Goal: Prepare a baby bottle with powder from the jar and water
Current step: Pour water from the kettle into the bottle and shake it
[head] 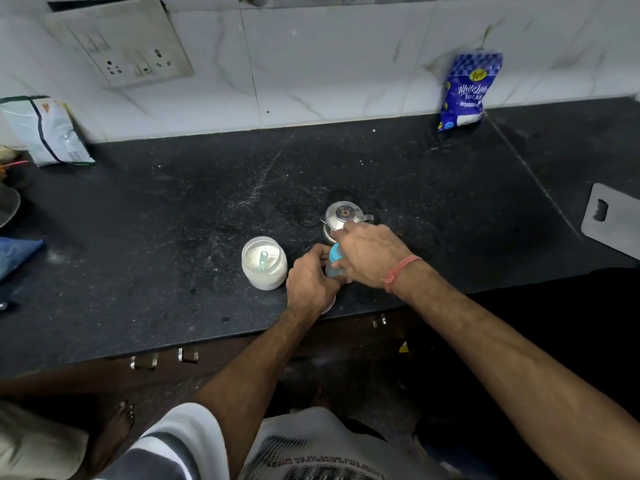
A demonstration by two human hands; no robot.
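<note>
A clear baby bottle (333, 270) with a blue collar (335, 253) stands near the front edge of the black counter (173, 220). My left hand (310, 280) is wrapped around the bottle's body. My right hand (372, 254) grips the blue collar from above, hiding most of the top. Just left of the bottle stands an open jar (264, 263) of white powder with a pale green scoop lying in it. A small steel kettle (343, 218) with its lid on sits right behind the bottle. A round lid (330, 304) shows partly under my left wrist.
A blue sugar packet (464, 90) leans on the tiled wall at the back right. A white pouch (48, 133) lies at the back left. A grey board (613, 220) lies at the right edge, and a blue cloth (17, 252) at the left.
</note>
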